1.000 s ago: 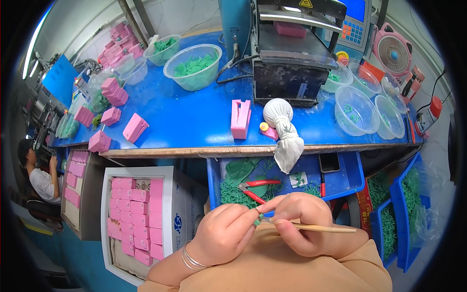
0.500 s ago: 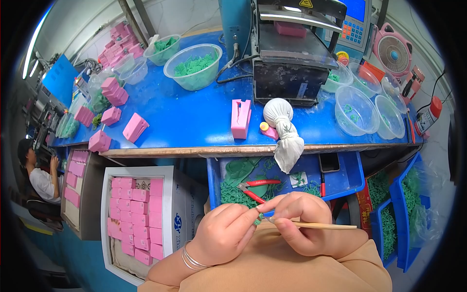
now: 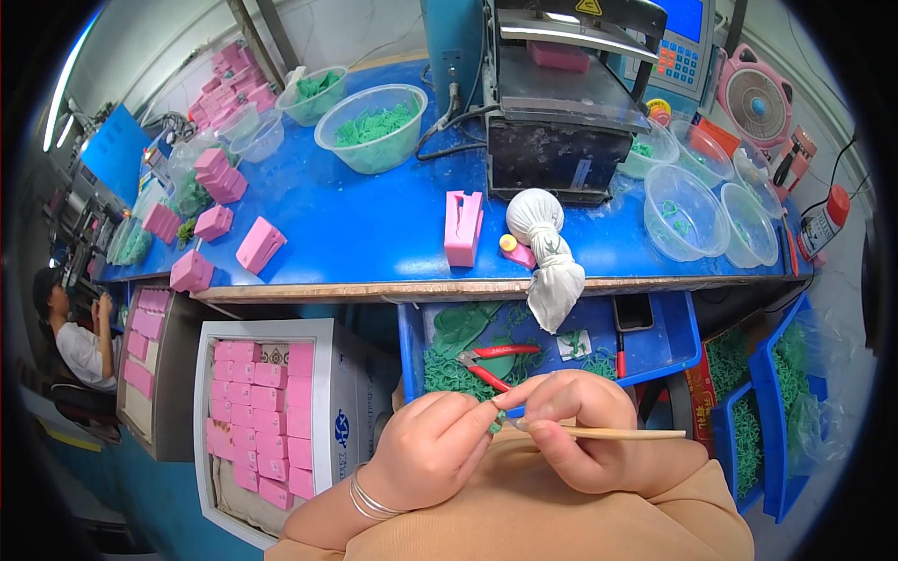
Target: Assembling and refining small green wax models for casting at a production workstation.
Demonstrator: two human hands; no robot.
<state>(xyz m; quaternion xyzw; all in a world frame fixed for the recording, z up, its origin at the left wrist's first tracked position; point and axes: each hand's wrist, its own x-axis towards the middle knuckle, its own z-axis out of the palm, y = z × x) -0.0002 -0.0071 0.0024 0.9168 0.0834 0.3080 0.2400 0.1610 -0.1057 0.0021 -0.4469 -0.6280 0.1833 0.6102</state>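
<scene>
My left hand [image 3: 421, 449] pinches a small green piece [image 3: 498, 425] in its fingertips, in front of my body. In my right hand [image 3: 587, 425] is a thin tool with a pale wooden handle [image 3: 631, 434], held like a pen. Its metal tip meets the green piece or lies right beside it; fingers partly cover the contact. Just beyond the hands, red-handled pliers [image 3: 491, 365] rest on green scraps in an open blue drawer [image 3: 669, 363].
On the blue bench [image 3: 393, 234] stand a pink mold block [image 3: 462, 229], a tied white cloth bag [image 3: 543, 238], a bowl of green pieces [image 3: 369, 131] and a black press [image 3: 561, 122]. Pink blocks fill a white box [image 3: 318, 327] at left. A person [image 3: 82, 341] sits far left.
The tool and the green piece shift very slightly at my fingertips; both hands keep their grip and place. At far left, the other person's hands move a little.
</scene>
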